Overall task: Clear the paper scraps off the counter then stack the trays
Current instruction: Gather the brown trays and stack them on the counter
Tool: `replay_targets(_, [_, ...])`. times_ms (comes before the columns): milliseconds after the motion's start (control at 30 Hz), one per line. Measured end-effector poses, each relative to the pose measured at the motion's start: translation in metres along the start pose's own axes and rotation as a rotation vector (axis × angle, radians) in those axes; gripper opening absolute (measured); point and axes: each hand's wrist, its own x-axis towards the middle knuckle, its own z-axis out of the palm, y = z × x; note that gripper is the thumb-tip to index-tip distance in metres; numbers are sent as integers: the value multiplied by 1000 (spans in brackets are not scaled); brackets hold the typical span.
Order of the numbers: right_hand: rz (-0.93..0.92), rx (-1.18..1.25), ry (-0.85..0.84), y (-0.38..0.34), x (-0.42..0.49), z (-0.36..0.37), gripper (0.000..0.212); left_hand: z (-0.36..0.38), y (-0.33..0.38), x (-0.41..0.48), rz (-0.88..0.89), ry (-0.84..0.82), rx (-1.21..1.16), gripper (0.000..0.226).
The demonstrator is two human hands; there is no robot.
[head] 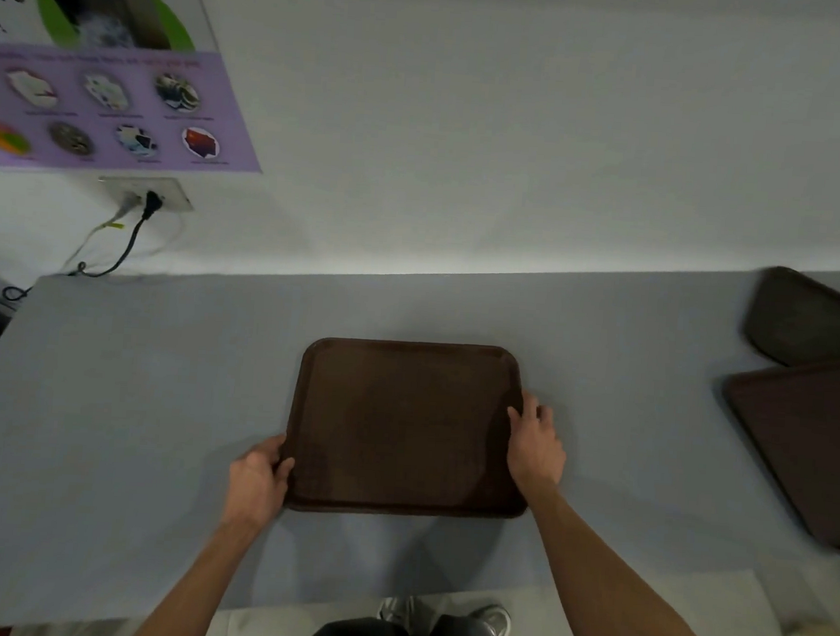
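So I held the tray (404, 425) with my left hand (258, 475) and right hand (535, 445) curled round its sides, likely to carry it onto the other trays (804, 439) at three o'clock.

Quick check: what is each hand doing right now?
Left hand: grips the left edge of the tray.
Right hand: grips the right edge of the same tray.

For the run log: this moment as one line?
left hand: grips centre tray, left edge | right hand: grips right edge | other trays: far right | scraps: none visible
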Motion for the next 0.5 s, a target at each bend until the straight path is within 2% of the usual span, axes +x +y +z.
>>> replay_targets(133, [23,54,-64,3,4,-5,48,1,8,-2,21,-9,55,42])
replay_targets(233, [9,167,-13,11,-12,0,49,4,15,-1,20,-29,101,45])
replay_targets(367, [-9,96,-9,38,-60,-3,67,16,31,-4,3,-48,136,45])
replay_targets(500, [31,151,-35,60,-78,-16,58,32,38,-5,43,-48,141,46])
